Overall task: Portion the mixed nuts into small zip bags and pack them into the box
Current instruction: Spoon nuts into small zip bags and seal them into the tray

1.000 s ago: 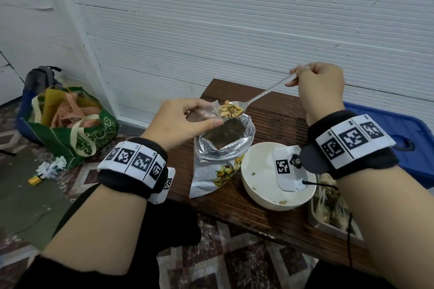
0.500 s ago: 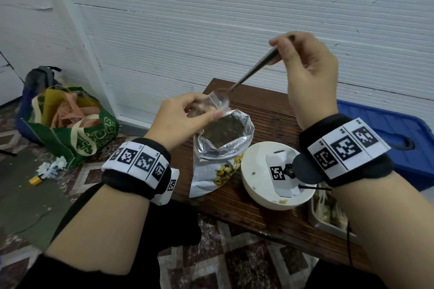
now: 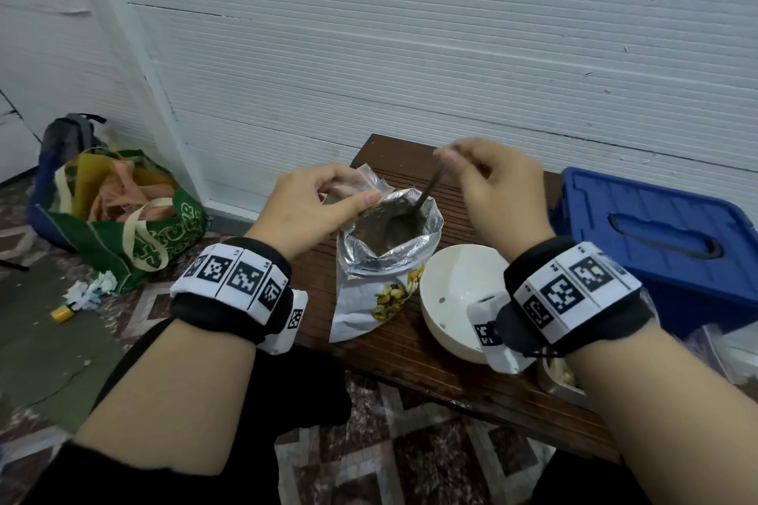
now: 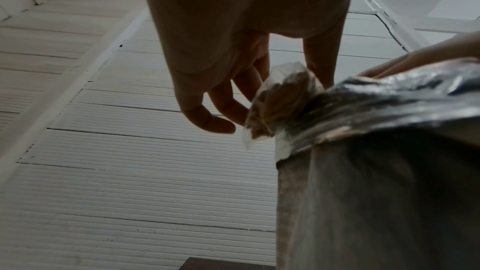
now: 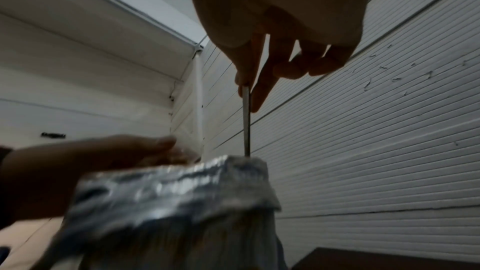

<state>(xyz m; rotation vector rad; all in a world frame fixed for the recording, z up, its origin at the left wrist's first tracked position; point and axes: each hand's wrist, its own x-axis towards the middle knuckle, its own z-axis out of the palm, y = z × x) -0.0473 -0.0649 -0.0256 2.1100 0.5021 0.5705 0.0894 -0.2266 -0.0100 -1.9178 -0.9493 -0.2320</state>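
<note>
My right hand (image 3: 498, 193) is pinching a spoon (image 3: 414, 205) by its handle, bowl dipping inside the open foil nut pouch (image 3: 381, 258). My left hand (image 3: 305, 209) is pinching a small zip bag (image 3: 367, 184), nuts inside, at the pouch's near-left rim. The pouch is standing near the left edge of the wooden table (image 3: 410, 344), just beside a white bowl (image 3: 455, 291). The blue box (image 3: 656, 234) is sitting at the right; a ribbed white wall (image 3: 410, 53) is closing off the far side.
</note>
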